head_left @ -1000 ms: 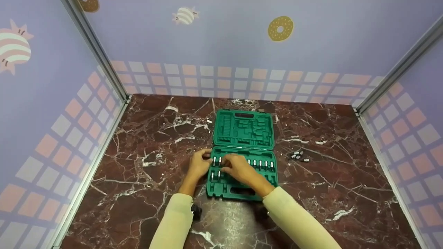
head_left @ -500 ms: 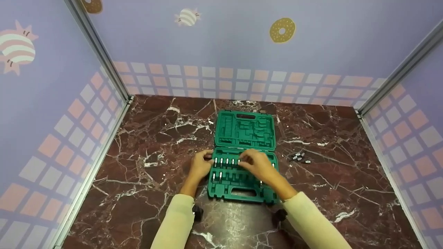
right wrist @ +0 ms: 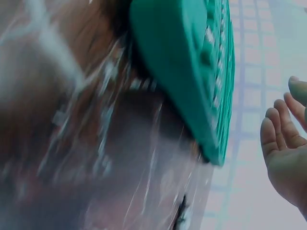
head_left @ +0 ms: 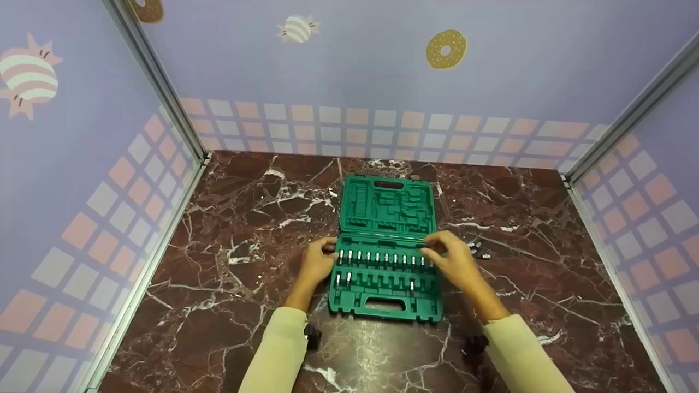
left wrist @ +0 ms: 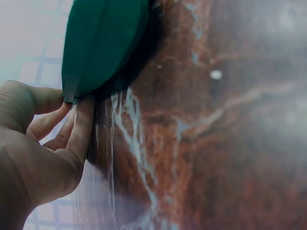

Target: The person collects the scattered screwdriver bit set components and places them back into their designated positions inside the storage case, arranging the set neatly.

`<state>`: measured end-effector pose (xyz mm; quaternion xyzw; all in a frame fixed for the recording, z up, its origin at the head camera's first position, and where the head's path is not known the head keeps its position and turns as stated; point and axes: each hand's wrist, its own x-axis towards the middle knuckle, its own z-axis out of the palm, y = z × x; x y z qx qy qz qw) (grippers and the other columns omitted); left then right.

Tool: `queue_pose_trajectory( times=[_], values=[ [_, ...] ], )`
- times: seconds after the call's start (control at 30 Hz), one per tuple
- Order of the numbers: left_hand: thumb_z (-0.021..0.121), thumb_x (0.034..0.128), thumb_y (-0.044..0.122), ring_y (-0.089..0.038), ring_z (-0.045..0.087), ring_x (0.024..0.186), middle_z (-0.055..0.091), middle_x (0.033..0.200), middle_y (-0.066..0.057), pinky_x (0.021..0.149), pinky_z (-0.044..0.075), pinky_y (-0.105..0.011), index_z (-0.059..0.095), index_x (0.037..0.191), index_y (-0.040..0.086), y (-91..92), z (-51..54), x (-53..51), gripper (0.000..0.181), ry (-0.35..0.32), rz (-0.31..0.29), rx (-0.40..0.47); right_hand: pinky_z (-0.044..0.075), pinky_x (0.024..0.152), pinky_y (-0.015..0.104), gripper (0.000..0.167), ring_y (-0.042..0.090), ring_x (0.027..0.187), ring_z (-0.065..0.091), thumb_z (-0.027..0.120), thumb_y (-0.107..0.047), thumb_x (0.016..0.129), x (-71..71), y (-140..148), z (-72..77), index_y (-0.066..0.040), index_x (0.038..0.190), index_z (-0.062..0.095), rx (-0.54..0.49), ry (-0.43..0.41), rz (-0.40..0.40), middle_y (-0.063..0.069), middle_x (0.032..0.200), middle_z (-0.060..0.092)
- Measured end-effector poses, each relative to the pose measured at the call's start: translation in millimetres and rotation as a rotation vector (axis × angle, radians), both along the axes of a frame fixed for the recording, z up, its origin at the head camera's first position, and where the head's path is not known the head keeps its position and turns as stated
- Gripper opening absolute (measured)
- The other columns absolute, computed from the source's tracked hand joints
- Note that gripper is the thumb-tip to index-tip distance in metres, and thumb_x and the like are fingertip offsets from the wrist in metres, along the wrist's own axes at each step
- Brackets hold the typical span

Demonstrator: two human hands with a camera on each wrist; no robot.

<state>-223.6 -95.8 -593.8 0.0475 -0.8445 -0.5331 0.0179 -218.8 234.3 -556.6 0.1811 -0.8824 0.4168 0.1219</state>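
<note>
A green plastic tool case (head_left: 387, 204) lies open on the table, lid laid back. A row of several silver-and-black socket bits (head_left: 386, 258) stands in its upper slots. In the lower row two bits (head_left: 348, 279) sit at left and one bit (head_left: 412, 287) towards the right. My left hand (head_left: 317, 262) grips the case's left edge; in the left wrist view the thumb is on top and the fingers (left wrist: 81, 127) against the side. My right hand (head_left: 457, 265) hovers by the right end of the upper row, fingers loosely bent; the right wrist view shows nothing held.
Several loose bits (head_left: 485, 255) lie on the marbled table (head_left: 246, 305) right of the case, partly hidden by my right hand. Patterned panels (head_left: 360, 65) enclose the table at the back and on both sides.
My right hand has moved rightward along the upper row, from near its left end to its right end, uncovering the bits. The left hand keeps its hold on the case edge.
</note>
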Motion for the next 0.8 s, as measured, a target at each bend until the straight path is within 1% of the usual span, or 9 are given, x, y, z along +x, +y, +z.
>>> queue_pose_trajectory(
  times=[0.1,0.17,0.23,0.33,0.47,0.6,0.7,0.8],
  values=[
    [0.070,0.0899,-0.005,-0.033,0.072,0.100,0.074,0.109,-0.019,0.091,0.057,-0.047,0.073,0.122,0.002,-0.1,-0.4,0.5,0.033,-0.003,0.000,-0.007,0.060,0.074,0.040,0.023,0.027,0.084,0.068,0.083,-0.003,0.084,-1.1,17,-6.4,-0.001,0.103,0.072,-0.015,0.032,-0.055,0.012,0.097,0.069],
    [0.070,0.0898,-0.004,-0.033,0.072,0.100,0.074,0.108,-0.019,0.091,0.057,-0.047,0.073,0.122,0.002,-0.3,-0.9,0.6,0.033,0.001,0.000,-0.012,0.060,0.073,0.038,0.023,0.029,0.084,0.068,0.084,-0.002,0.083,-2.1,29,-9.4,0.000,0.102,0.072,-0.014,0.038,-0.095,0.013,0.096,0.068],
    [0.070,0.0896,-0.005,-0.033,0.072,0.100,0.074,0.108,-0.019,0.091,0.057,-0.047,0.074,0.122,0.002,-0.6,-1.6,0.5,0.033,0.005,0.003,-0.013,0.059,0.073,0.033,0.024,0.031,0.085,0.068,0.084,-0.001,0.082,-3.2,41,-11.2,0.001,0.102,0.071,-0.006,0.039,-0.133,0.013,0.097,0.067],
    [0.070,0.0896,-0.005,-0.033,0.072,0.100,0.074,0.107,-0.019,0.090,0.058,-0.047,0.073,0.122,0.001,-0.6,-2.7,0.6,0.033,0.006,0.005,-0.009,0.057,0.074,0.032,0.027,0.035,0.089,0.068,0.085,-0.003,0.082,-4.1,58,-12.3,0.001,0.104,0.071,0.030,0.036,-0.178,0.014,0.101,0.066],
    [0.070,0.0897,-0.005,-0.033,0.072,0.099,0.074,0.108,-0.018,0.089,0.058,-0.046,0.073,0.122,0.002,-0.7,-2.6,0.0,0.033,0.002,0.001,-0.004,0.053,0.083,0.044,0.032,0.038,0.096,0.065,0.087,-0.005,0.081,-3.8,78,-14.4,0.002,0.108,0.070,0.102,0.046,-0.208,0.018,0.106,0.064],
    [0.070,0.0895,-0.005,-0.033,0.072,0.099,0.074,0.107,-0.018,0.089,0.058,-0.046,0.073,0.121,0.001,-1.2,-2.2,-0.5,0.033,0.014,-0.002,-0.005,0.045,0.091,0.052,0.036,0.042,0.104,0.059,0.088,-0.006,0.080,-3.3,95,-16.7,0.002,0.109,0.069,0.147,0.040,-0.208,0.022,0.110,0.063],
    [0.069,0.0903,-0.006,-0.033,0.071,0.099,0.074,0.107,-0.018,0.089,0.058,-0.047,0.073,0.122,0.001,-1.2,-1.8,-0.2,0.033,0.012,-0.004,0.008,0.042,0.097,0.058,0.040,0.045,0.111,0.055,0.088,-0.009,0.080,-3.0,106,-18.1,0.002,0.113,0.068,0.168,-0.004,-0.200,0.024,0.117,0.061],
    [0.068,0.0913,-0.006,-0.033,0.071,0.100,0.074,0.108,-0.018,0.089,0.057,-0.046,0.073,0.124,0.001,-1.3,-1.0,0.3,0.033,0.008,-0.008,0.024,0.039,0.103,0.063,0.044,0.047,0.119,0.052,0.087,-0.012,0.083,-2.6,116,-20.6,0.003,0.119,0.066,0.198,-0.067,-0.202,0.026,0.125,0.059]
  ],
)
